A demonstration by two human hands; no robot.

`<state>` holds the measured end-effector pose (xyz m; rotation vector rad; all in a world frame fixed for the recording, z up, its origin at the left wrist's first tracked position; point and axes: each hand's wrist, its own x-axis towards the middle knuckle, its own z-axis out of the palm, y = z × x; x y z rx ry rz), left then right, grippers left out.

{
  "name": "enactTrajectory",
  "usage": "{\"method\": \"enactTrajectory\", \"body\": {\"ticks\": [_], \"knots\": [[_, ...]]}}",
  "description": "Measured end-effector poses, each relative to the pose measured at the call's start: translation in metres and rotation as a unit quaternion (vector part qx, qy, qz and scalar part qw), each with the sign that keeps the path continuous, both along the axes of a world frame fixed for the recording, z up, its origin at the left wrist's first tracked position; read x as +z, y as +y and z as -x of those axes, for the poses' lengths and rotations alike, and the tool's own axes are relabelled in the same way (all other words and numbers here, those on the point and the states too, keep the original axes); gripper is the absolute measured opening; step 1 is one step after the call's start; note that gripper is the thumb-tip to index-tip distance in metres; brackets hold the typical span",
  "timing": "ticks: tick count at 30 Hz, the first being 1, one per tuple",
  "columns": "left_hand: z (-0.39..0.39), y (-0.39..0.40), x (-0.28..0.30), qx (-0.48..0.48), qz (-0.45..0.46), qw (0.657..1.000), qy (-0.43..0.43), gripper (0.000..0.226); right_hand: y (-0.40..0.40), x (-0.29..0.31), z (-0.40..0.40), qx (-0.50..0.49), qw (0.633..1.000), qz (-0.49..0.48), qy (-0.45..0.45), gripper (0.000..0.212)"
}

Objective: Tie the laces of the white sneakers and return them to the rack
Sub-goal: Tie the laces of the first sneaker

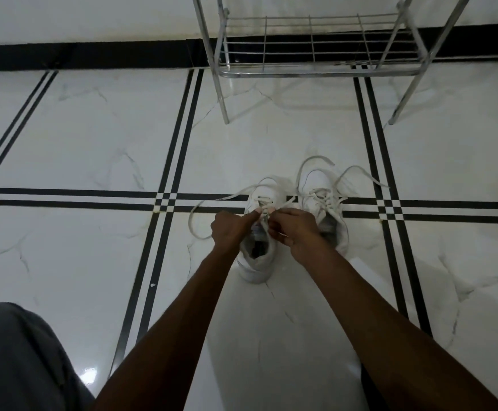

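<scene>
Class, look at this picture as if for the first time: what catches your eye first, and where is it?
First, the two hands, left and right, pinching the laces of the left sneaker at centre. Beside it, the right sneaker lies with loose laces. Beyond stands the bare metal rack.

Both hands (233, 226) (296, 229) pinch the left sneaker's (258, 262) laces (264, 216) before the rack (316, 48).

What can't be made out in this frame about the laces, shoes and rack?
- Head view: the knot on the left sneaker is hidden by the left hand and right hand.
- The rack is cut off above by the frame's top edge.
- The right sneaker has its heel behind the right wrist.
</scene>
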<state>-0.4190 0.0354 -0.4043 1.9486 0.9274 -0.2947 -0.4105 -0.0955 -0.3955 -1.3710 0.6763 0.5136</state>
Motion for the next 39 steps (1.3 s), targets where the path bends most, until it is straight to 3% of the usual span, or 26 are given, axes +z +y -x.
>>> {"method": "enactTrajectory", "body": {"ticks": [5,9,12,18,22,25,31,39], "knots": [[0.004,0.0,0.0,0.031,0.01,0.999,-0.028,0.031,0.013,-0.01,-0.003,0.014,0.996,0.079,-0.028,0.013],[0.005,0.0,0.001,0.042,0.023,0.998,-0.045,0.026,0.018,-0.015,-0.005,0.005,0.987,0.148,-0.069,0.019],[0.003,0.002,0.003,0.049,0.036,0.998,-0.031,0.015,0.018,-0.017,-0.005,0.012,0.984,0.156,-0.089,0.021],[0.002,0.006,0.003,0.06,0.083,0.995,0.003,0.04,0.017,-0.023,0.0,0.038,0.974,0.187,-0.123,0.022],[0.005,-0.004,0.002,0.045,0.063,0.995,-0.058,0.017,0.017,-0.02,0.0,0.03,0.974,0.182,-0.128,0.015],[0.009,-0.007,-0.004,0.038,0.065,0.99,-0.123,0.019,0.016,-0.019,0.002,0.039,0.973,0.182,-0.136,0.018],[0.013,-0.002,-0.015,0.155,0.175,0.964,-0.126,0.024,0.01,-0.029,0.0,0.031,0.972,0.179,-0.146,0.021],[0.016,0.0,-0.016,0.27,0.346,0.894,-0.089,0.016,0.007,-0.032,0.004,-0.094,0.985,0.116,-0.089,0.024]]}}
